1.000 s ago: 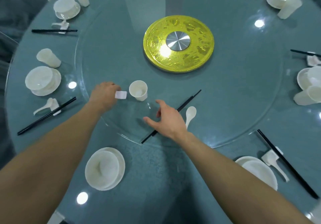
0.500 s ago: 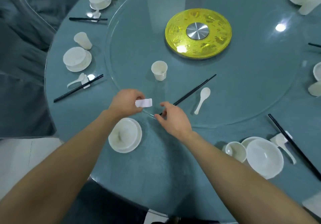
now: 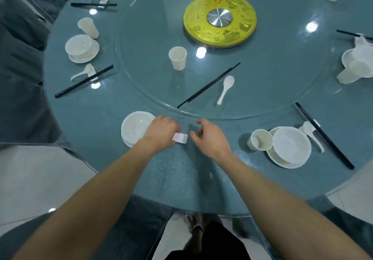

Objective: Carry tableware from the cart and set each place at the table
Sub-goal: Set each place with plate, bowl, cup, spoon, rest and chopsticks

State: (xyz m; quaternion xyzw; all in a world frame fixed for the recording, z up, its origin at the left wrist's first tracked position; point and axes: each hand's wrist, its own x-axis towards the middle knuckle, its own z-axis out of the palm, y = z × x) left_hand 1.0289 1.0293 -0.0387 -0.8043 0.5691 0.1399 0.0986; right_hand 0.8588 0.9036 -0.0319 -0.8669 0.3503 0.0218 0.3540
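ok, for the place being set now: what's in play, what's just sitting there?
In play: left hand pinching small white rest; right hand beside it; bowl on plate; loose cup, chopsticks, spoon on glass turntable.
Just there: finished setting at right; set places at left; gold centre disc.

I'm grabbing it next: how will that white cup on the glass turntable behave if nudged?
The cup is tall and narrows toward its base, so a high nudge may tip it. On the smooth glass turntable it probably slides easily.
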